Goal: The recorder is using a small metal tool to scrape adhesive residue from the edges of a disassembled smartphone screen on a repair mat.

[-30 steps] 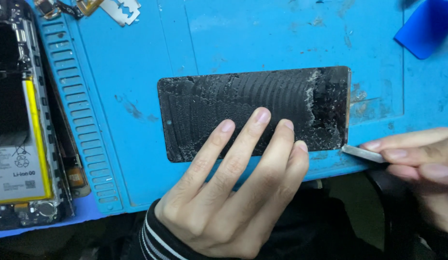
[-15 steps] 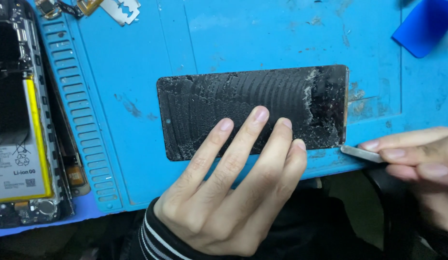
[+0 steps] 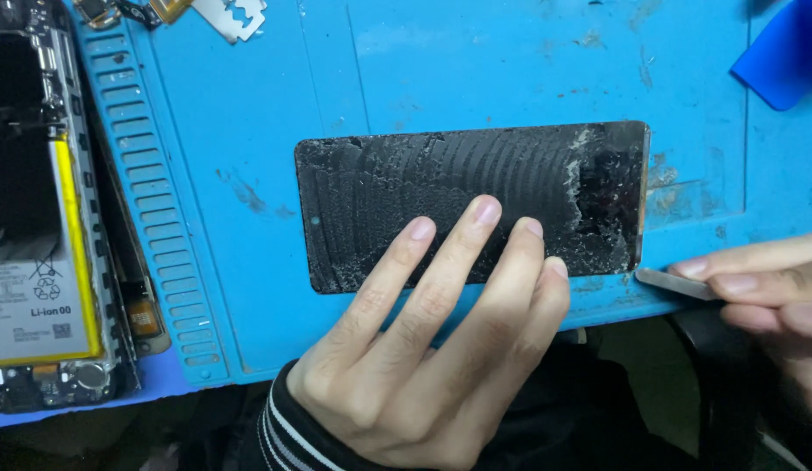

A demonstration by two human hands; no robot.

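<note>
A black phone screen panel (image 3: pixel 441 187), covered in scraped glue and cracked at its right end, lies flat on a blue work mat (image 3: pixel 511 70). My left hand (image 3: pixel 423 349) presses down on the panel's near edge with several fingers spread flat. My right hand (image 3: pixel 764 296) comes in from the right and pinches a thin metal blade (image 3: pixel 672 283). The blade's tip points at the panel's near right corner and lies just beside it on the mat.
An opened phone body with a yellow-edged battery (image 3: pixel 40 262) lies at the left, beside the mat's ribbed strip (image 3: pixel 153 218). A razor blade (image 3: pixel 232 16) and small parts sit at the top left. A blue plastic piece (image 3: pixel 785 57) rests at the top right.
Almost nothing has moved: the panel and both hands hold their places, with the blade tip staying at the panel's near right corner.
</note>
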